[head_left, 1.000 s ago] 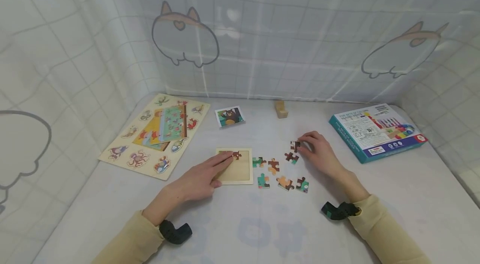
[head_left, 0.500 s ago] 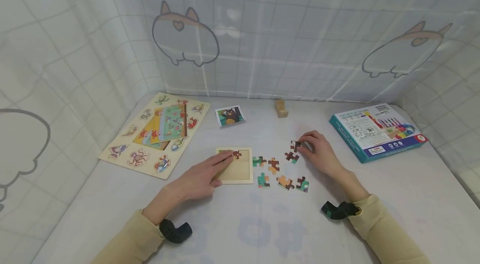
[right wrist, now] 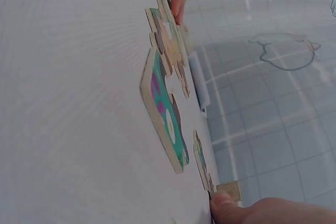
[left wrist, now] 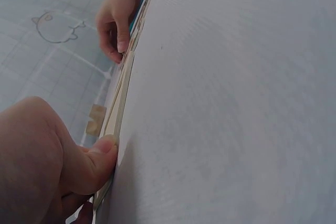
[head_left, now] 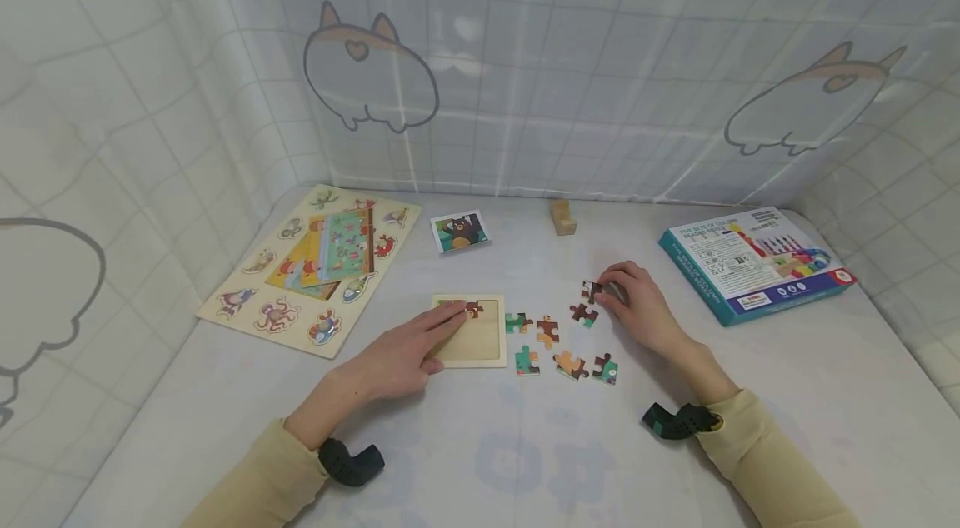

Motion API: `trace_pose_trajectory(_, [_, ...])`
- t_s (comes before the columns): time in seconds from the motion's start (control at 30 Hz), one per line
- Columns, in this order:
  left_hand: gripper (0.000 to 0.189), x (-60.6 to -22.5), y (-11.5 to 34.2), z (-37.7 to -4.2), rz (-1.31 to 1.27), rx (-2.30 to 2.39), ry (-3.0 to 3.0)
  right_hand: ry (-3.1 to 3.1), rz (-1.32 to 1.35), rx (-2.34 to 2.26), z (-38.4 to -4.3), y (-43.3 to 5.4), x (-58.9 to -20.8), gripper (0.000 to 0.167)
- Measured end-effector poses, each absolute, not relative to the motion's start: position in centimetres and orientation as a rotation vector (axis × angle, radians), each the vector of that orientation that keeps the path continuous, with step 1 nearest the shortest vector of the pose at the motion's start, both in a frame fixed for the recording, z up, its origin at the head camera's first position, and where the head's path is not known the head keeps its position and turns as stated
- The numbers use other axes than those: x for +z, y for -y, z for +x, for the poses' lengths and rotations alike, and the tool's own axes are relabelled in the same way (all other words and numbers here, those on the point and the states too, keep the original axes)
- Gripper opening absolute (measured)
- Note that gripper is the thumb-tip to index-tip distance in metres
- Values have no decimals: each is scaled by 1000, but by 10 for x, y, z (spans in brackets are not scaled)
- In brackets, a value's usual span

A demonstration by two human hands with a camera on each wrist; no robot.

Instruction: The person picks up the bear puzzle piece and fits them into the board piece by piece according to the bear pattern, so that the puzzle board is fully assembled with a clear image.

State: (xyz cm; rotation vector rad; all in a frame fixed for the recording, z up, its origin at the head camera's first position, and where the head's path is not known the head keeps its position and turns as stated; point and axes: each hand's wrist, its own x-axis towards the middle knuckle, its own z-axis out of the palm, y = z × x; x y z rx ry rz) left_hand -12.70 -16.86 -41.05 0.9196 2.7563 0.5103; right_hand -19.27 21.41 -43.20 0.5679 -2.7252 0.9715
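Observation:
My left hand [head_left: 401, 357] lies over the left part of a square wooden puzzle tray [head_left: 491, 349], index finger stretched across it, thumb at the near edge. By the fingertips a brown bear puzzle piece [head_left: 473, 311] shows in the tray's upper part; the hand covers the tray's left side. My right hand [head_left: 637, 307] pinches the edge of a dark brown and white puzzle piece [head_left: 590, 291] between thumb and fingers, low at the table. Just below it lies a brown and green piece [head_left: 582, 315]. In the right wrist view, a green and purple piece [right wrist: 167, 116] lies close to the camera.
Several loose pieces, among them an orange one [head_left: 571, 366], lie right of the tray. Behind are a bear picture card [head_left: 460, 232] and a wooden block [head_left: 562, 217]. A sea-animal board [head_left: 251, 303] bearing pictures stands left, a blue-green box [head_left: 757, 261] right.

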Motion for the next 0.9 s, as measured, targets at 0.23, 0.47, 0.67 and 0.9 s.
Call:
trace_pose_trajectory(0.23, [70,-411,169,-127,915,512,-2753,2714,566,983,-192,-213,-432,18])
trace_pose_trajectory(0.47, [70,-411,168,-127,904,506,-2755,2718,565,983,-192,-215,-433,21])
trace_pose_trajectory(0.67, [70,-411,167,-127,905,501,-2747,2744,542,1002,-190,-213,-428,22])
trace_pose_trajectory(0.9, [71,-409,168,-127,891,495,-2747,2708,622,1089,-189,-201,-420,23])
